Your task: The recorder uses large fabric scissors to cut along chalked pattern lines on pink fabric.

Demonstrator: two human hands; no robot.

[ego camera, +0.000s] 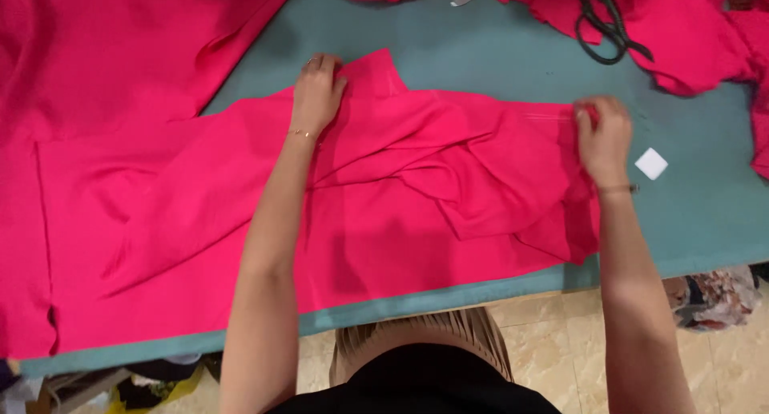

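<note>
Pinching pink fabric [448, 181], left hand [316, 93], right hand [605, 137], arms spread

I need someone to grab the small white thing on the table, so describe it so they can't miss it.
Start at the grey-green table covered with pink cloth. Go to the right hand gripping the cloth's edge; just beyond it, on bare tabletop, lies a small white square. It is the only white, flat piece there, unlike the black scissors farther back.

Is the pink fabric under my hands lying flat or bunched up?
Bunched up: the pink fabric shows creases and overlapping folds between left hand and right hand.
</note>
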